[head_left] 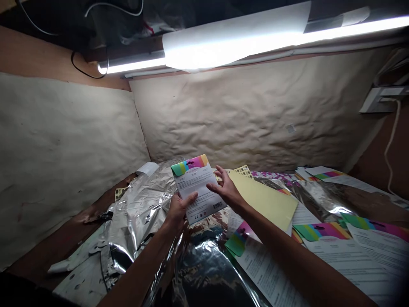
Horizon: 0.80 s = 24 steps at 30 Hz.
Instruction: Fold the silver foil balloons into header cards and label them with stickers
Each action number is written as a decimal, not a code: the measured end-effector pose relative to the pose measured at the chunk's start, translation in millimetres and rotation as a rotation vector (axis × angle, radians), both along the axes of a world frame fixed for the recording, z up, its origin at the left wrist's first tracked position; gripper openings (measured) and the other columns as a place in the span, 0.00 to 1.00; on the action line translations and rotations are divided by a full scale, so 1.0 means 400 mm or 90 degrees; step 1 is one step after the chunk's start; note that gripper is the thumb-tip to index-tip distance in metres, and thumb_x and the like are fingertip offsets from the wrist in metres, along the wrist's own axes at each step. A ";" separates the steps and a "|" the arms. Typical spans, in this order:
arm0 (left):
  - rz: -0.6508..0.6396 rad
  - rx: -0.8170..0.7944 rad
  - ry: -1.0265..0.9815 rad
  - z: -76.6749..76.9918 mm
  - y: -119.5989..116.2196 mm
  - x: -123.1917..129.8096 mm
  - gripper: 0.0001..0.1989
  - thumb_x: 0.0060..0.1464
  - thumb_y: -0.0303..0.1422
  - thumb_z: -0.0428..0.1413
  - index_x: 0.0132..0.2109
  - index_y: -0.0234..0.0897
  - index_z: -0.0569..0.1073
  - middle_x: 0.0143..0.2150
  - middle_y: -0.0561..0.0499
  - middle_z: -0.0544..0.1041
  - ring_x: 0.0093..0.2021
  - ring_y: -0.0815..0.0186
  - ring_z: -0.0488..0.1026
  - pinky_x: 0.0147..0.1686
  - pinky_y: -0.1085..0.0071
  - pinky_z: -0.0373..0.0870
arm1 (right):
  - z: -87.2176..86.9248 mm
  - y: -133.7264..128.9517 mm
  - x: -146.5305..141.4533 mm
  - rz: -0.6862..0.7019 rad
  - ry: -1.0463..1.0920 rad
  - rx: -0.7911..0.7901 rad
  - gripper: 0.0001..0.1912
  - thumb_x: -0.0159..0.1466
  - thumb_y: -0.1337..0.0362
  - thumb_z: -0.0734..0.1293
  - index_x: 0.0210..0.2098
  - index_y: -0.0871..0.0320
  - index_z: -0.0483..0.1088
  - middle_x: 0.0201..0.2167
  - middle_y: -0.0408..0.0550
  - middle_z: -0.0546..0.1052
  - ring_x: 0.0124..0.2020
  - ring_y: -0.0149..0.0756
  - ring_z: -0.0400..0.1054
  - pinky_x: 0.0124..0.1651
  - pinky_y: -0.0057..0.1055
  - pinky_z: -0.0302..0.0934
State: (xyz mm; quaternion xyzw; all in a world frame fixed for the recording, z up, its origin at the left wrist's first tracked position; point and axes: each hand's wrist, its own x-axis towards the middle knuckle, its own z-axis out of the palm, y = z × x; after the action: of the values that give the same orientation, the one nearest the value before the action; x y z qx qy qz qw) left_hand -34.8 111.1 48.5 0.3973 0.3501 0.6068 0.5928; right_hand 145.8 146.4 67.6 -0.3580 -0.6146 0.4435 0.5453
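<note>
Your worktop (64, 241) is brown wood. Crumpled silver foil (137, 213) covers its left side, and glossy dark foil (204, 273) spreads out in front of you. Rainbow-topped printed sheets (354, 243) lie across the right, with a yellow sheet (265, 198) among them. A white sheet (81, 273) lies at the near left.

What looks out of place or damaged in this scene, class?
The silver foil sheet lies crumpled beside the flat printed cards, and a white sheet is draped over the lit fluorescent tube, partly covering it.
</note>
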 end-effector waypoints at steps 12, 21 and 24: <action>0.007 -0.019 0.007 -0.016 0.001 0.009 0.28 0.38 0.36 0.72 0.47 0.28 0.77 0.40 0.40 0.82 0.41 0.51 0.80 0.43 0.59 0.77 | 0.004 -0.025 -0.019 0.087 0.093 -0.077 0.46 0.49 0.57 0.78 0.64 0.53 0.58 0.48 0.51 0.79 0.47 0.46 0.75 0.49 0.42 0.70; 0.086 -0.002 0.056 -0.016 0.028 -0.002 0.46 0.41 0.46 0.70 0.65 0.45 0.59 0.57 0.41 0.74 0.53 0.57 0.74 0.45 0.68 0.72 | 0.064 -0.023 0.024 -0.064 -0.046 -0.018 0.19 0.56 0.59 0.72 0.45 0.59 0.78 0.38 0.49 0.82 0.37 0.45 0.76 0.40 0.38 0.71; -0.121 -0.028 -0.050 -0.001 0.008 -0.006 0.37 0.48 0.54 0.63 0.61 0.44 0.66 0.59 0.42 0.72 0.58 0.53 0.71 0.48 0.63 0.72 | 0.073 -0.074 0.001 -0.040 -0.204 0.150 0.18 0.60 0.59 0.70 0.50 0.53 0.77 0.45 0.48 0.81 0.45 0.45 0.76 0.48 0.41 0.69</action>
State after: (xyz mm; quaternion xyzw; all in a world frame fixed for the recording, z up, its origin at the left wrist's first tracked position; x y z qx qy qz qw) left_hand -37.2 114.1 48.3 0.3919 0.3005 0.5551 0.6693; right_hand 146.1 116.9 97.0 -0.3771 -0.7295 0.2885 0.4923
